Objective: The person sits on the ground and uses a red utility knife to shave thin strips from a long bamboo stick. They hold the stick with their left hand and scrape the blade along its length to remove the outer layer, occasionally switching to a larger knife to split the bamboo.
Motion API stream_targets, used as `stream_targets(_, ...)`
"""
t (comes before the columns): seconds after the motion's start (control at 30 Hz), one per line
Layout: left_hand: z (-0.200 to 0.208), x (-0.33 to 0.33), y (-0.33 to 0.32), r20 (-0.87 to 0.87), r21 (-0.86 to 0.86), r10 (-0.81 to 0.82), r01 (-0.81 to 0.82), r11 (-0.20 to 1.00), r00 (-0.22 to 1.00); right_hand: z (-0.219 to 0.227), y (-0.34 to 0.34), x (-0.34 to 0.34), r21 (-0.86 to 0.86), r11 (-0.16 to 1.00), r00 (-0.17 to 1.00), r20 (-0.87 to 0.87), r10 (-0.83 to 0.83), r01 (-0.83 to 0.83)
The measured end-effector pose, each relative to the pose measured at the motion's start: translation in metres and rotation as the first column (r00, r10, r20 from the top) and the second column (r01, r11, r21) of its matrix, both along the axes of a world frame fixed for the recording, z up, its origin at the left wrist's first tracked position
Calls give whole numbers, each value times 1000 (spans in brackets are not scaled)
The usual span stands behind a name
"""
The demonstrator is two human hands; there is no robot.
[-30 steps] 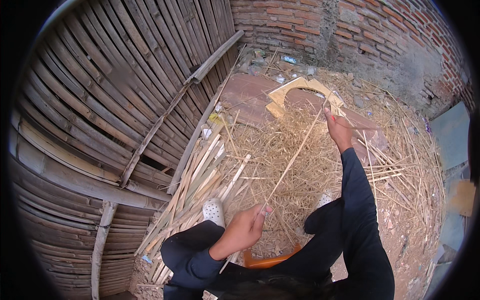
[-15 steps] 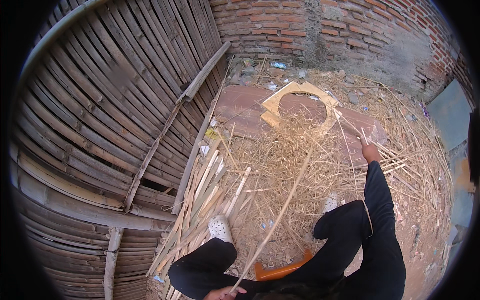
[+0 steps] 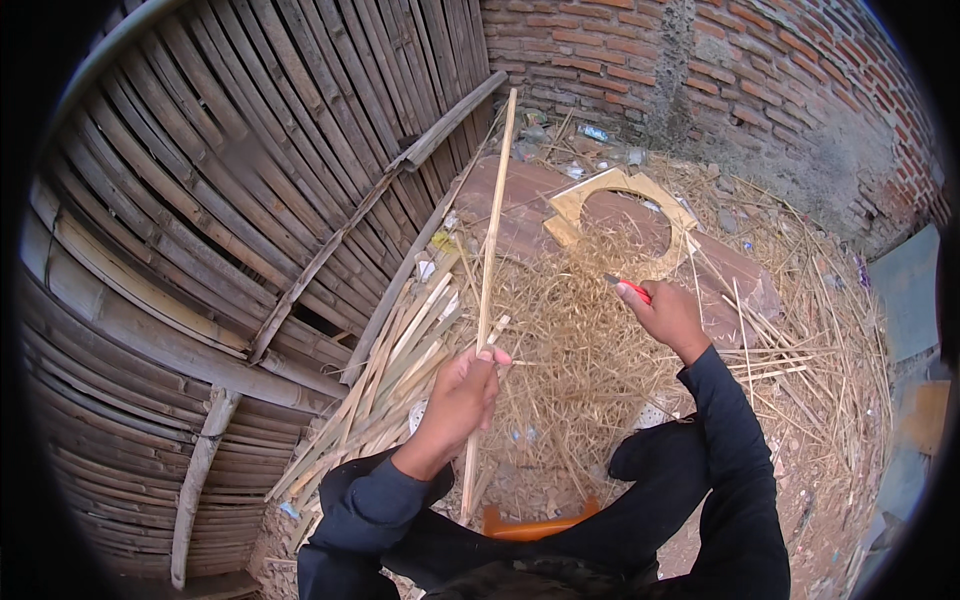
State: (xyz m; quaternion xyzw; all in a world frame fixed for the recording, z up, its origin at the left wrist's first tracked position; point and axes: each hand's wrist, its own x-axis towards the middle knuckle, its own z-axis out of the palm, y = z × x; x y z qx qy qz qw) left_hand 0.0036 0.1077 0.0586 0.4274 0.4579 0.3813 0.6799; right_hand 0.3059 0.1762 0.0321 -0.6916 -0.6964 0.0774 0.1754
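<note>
My left hand (image 3: 458,405) is closed round a long bamboo strip (image 3: 493,230), which stands nearly lengthwise in front of me with its far end toward the bamboo wall. In my right hand (image 3: 672,320) is a small knife (image 3: 630,287) with a red handle, its short blade pointing left over the shavings. The blade and the strip are apart. Curled bamboo shavings (image 3: 570,370) lie heaped below both hands. To the left of the strip is a pile of split bamboo pieces (image 3: 400,365).
A wooden board with a round hole (image 3: 590,190) rests on a reddish-brown panel (image 3: 530,195). Thin sticks (image 3: 780,340) lie at the right. A bamboo wall (image 3: 250,180) bounds the left, a brick wall (image 3: 590,50) the far side. Something orange (image 3: 540,528) sits by my legs.
My left hand has come up from the lower edge with a strip, now pointing farther left. My right hand has moved left from the thin sticks and now shows the red-handled knife.
</note>
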Motion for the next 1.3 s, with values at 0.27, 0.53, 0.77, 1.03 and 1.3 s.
stream_targets(0.27, -12, 25, -4, 23, 165, -69, 65, 984, 997, 0, -20, -93, 291, 880, 888, -157, 432, -376)
stream_targets(0.53, -10, 20, -8, -616, 465, 100, 258, 847, 781, -10, -21, -96, 320, 843, 876, -76, 477, -432)
stream_targets(0.77, -5, 16, -10, -757, 499, 210, 340, 797, 618, -15, -9, -99, 350, 866, 908, -86, 409, -357)
stream_targets(1.03, -1, 14, -17, -802, 529, 286, 400, 749, 525, -21, 19, -82, 350, 911, 963, -74, 259, -218)
stream_targets(1.3, -8, -1, -30, -808, 472, 201, 404, 783, 554, -31, 19, -84, 239, 934, 962, -1, 273, -265)
